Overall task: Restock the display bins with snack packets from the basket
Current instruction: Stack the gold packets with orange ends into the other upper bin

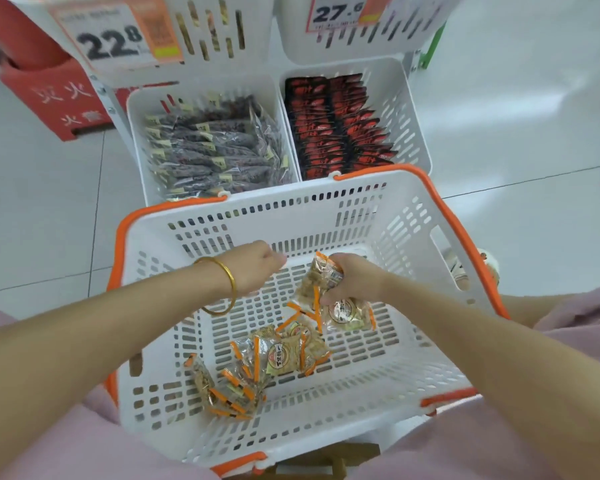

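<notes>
Right hand (352,280) has its grip full of snack packets (345,315), left hand (257,268) curled empty beside it, loose packets (281,355) lying nearer in the basket (326,209).

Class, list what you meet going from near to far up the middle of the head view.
near basket rim → loose snack packets → right hand gripping packets → far basket wall → lower display bins → price tags
</notes>
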### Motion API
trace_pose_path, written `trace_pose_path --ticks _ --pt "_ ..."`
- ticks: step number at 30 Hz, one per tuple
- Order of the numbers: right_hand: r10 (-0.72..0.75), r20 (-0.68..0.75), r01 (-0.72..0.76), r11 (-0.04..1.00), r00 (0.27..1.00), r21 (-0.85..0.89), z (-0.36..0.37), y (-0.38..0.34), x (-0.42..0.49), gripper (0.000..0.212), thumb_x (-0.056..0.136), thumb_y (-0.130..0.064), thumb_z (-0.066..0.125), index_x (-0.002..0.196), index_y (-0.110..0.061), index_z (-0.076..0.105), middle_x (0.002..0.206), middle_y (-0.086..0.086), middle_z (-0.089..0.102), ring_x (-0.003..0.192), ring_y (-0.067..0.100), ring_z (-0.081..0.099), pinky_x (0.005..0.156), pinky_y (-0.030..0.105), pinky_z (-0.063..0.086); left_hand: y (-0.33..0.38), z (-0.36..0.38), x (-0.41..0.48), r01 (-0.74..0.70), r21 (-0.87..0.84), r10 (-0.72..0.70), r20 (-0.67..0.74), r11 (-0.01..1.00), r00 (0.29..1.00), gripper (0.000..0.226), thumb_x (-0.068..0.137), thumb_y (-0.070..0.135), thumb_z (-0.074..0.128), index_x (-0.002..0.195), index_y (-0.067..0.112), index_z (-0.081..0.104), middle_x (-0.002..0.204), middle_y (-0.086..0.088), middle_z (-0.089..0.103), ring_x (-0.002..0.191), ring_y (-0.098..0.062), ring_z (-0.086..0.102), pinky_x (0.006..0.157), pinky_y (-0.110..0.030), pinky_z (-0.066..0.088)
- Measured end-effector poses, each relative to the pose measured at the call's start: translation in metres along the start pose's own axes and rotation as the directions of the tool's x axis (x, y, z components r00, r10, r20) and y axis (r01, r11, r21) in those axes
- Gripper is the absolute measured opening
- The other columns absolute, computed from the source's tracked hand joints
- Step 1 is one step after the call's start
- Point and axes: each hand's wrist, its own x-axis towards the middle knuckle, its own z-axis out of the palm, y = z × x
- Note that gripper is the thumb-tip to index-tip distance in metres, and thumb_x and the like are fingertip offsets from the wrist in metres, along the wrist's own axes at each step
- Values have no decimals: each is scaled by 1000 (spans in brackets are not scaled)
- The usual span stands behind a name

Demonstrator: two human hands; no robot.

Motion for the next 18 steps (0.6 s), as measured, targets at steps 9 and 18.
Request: trace_pose_path --ticks 9,18 --pt "-372 -276 366 928 887 -73 -84 -120 -50 47 66 -18 85 82 -36 45 82 -17 54 73 -7 52 61 7 39 30 -52 -11 124 -914 -3 134 386 991 45 94 47 47 107 6 58 91 -15 66 73 -27 68 60 -33 59" --pt "-257 -276 226 964 926 -139 -105 -116 -46 69 71 -13 82 130 -20 47 83 -8 62 66 4 60 63 13 49 33 -75 -22 -333 -902 -61 -362 275 930 61 81 -21 54 135 2 39 114 -19 57 82 -22 63 67 -32 56"
